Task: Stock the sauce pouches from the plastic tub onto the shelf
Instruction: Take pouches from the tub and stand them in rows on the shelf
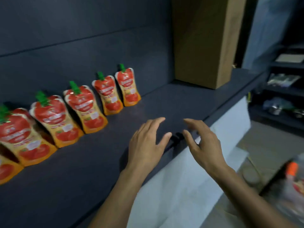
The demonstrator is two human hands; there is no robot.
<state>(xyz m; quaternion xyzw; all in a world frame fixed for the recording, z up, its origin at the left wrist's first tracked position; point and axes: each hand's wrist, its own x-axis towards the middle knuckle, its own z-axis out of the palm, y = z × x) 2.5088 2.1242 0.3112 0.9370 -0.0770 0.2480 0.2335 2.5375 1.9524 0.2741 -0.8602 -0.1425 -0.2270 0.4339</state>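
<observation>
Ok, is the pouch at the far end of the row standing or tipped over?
Standing. The far-end pouch sits on its orange base on the shelf, green cap pointing up.

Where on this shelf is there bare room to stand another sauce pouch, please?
The shelf is bare between the rightmost pouch and the cardboard box, and along the front strip left of the left hand. The pouch row crowds the back left. The right hand, empty like the left, hovers over the front edge.
</observation>
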